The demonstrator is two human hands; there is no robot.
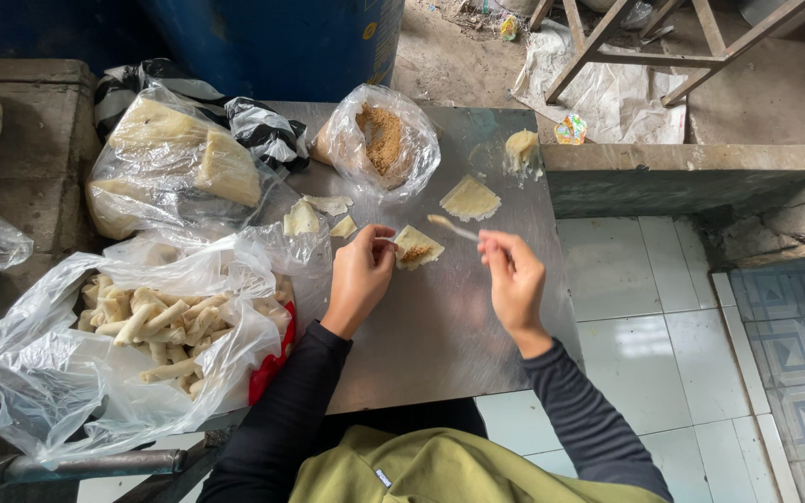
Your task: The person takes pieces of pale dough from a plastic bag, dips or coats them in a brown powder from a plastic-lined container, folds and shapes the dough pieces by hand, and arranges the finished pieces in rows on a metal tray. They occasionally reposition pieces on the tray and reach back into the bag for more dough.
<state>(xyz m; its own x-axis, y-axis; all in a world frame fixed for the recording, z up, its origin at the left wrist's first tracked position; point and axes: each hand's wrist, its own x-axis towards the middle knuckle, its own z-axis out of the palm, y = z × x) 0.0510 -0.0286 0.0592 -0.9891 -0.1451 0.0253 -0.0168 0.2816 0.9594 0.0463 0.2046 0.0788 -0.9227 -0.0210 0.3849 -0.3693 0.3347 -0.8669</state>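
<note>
A triangular wrapper [416,248] with brown filling lies near the desk [440,345] centre. The left hand [360,276] pinches its left corner, grip clenched on the wrapper. The right hand [512,278] grasps a thin spoon [452,227], tip over the wrapper. A second wrapper [470,198] lies just beyond, toward the far edge. A bag of brown filling [381,140] sits at the far edge. A bag of finished rolls [156,331] occupies the left edge.
</note>
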